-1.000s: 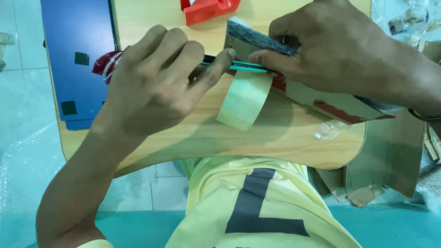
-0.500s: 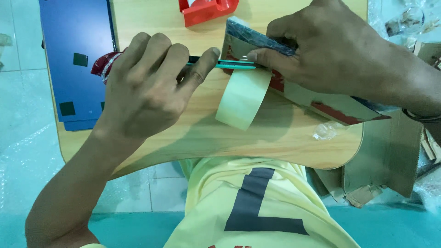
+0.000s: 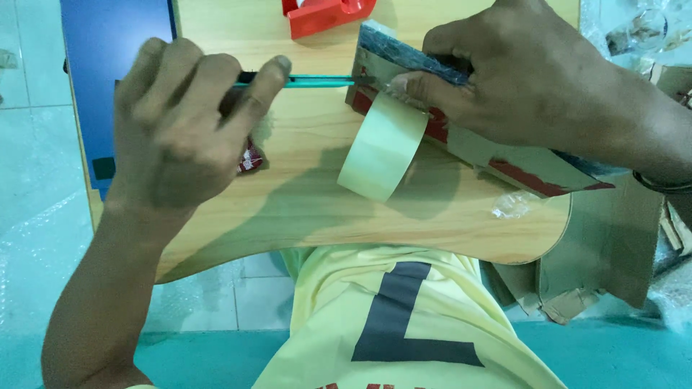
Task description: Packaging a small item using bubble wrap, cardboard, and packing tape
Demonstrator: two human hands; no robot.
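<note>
L hand (image 3: pixel 180 122) further left w/ thin teal cutter (image 3: pixel 317 81).

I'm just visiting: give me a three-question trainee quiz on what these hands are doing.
1. True or false: the left hand holds a slim teal tool.
2. What hangs off the flat cardboard package under the right hand?
A. a strip of beige tape
B. a string
3. What red thing sits at the far edge of the wooden table?

Key: 1 true; 2 A; 3 a tape dispenser.
</note>
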